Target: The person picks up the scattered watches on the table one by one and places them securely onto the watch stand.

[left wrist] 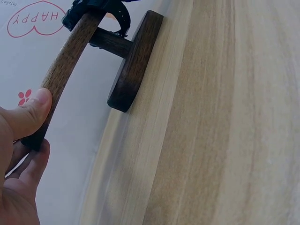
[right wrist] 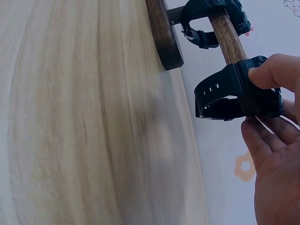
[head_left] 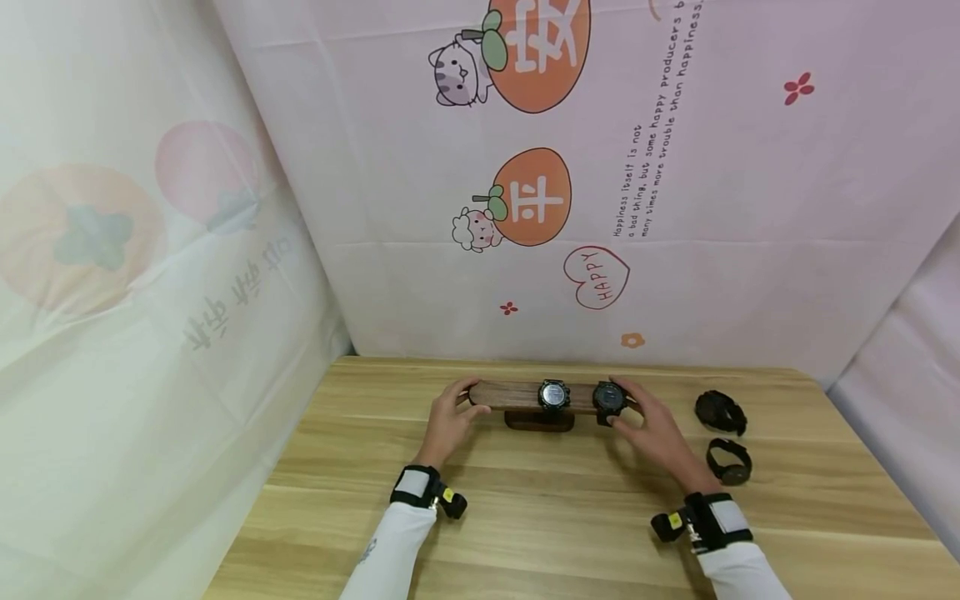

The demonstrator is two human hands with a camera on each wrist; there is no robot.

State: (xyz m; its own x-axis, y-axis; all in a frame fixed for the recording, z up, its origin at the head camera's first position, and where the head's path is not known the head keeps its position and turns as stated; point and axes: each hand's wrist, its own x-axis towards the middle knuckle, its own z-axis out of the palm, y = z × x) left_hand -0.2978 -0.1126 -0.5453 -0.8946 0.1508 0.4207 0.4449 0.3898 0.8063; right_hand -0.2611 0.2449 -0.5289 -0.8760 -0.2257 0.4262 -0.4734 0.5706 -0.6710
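Observation:
A dark wooden watch stand stands near the back edge of the table, its bar raised on a short post over an oblong base. At the bar's left end, my left hand grips the wood, thumb on the near face and fingers behind and below. A black digital watch is strapped round the middle of the bar. Another black watch hangs by its closed strap at the right end. My right hand pinches that watch, thumb on its case, fingers beneath the bar's end.
Two more black watches lie on the table to the right of my right hand: one farther back, one nearer with its strap looped. A printed white cloth hangs behind the wood-grain table, and more cloth hangs at both sides.

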